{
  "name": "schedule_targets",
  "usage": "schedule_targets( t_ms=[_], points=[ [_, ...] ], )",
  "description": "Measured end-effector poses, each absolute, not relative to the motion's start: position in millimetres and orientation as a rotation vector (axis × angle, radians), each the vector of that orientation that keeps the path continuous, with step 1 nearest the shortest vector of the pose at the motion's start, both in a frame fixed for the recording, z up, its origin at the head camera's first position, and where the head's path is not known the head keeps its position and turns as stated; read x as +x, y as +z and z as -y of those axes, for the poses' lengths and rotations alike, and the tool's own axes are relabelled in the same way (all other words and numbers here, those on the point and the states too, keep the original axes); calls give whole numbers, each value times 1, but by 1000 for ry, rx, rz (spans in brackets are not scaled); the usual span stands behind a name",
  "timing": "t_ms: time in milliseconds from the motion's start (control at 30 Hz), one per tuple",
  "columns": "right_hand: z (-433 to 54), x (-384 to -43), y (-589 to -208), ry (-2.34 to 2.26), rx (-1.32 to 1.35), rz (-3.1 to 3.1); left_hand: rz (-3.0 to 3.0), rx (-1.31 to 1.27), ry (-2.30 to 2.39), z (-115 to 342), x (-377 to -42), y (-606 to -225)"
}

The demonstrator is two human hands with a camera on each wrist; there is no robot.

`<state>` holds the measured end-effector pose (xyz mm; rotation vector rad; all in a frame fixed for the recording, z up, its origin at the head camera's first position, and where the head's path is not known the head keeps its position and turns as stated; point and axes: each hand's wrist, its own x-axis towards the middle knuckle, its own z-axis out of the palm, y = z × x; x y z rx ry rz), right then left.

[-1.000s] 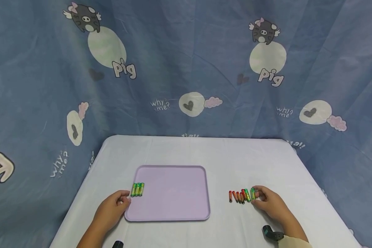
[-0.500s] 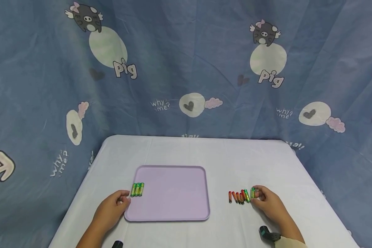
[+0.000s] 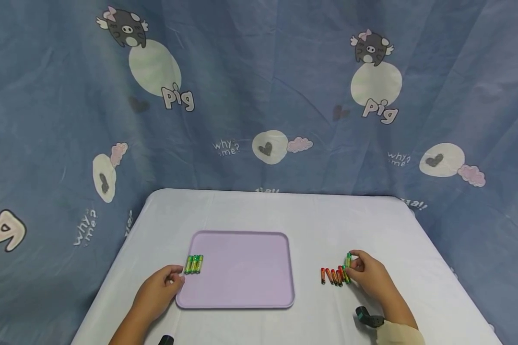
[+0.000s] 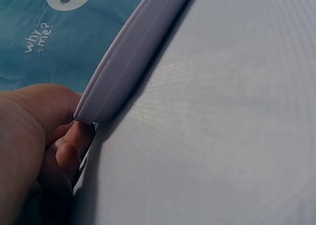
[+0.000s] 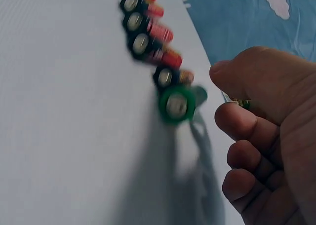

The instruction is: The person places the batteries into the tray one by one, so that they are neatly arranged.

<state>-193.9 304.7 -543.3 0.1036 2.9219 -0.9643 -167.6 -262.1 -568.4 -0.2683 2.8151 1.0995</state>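
Left hand point(image 3: 157, 292): grip was closed on the left edge of the lilac tray point(image 3: 241, 273). Green batteries point(image 3: 194, 264) lay side by side along the tray's left side. Right of the tray, red batteries point(image 3: 328, 276) lay in a row on the white desk point(image 3: 306, 215), a green battery at its right end. Right hand point(image 3: 373, 278): grip was nearly closed, pinching another green battery point(image 3: 348, 259) close to that end.

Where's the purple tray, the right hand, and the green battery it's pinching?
Purple tray point(image 3: 241, 270): head view, its bare middle.
Right hand point(image 3: 370, 274): head view, back of it.
Green battery point(image 3: 348, 259): head view, its upper part.
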Motion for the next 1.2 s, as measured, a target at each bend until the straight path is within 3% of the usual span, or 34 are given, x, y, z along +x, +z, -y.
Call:
schedule_targets(
  t_ms=[1200],
  points=[
    [-179, -234, -525, -1038, -391, -2920, -2840, -242, 1100, 263, -169, -572]
  ],
)
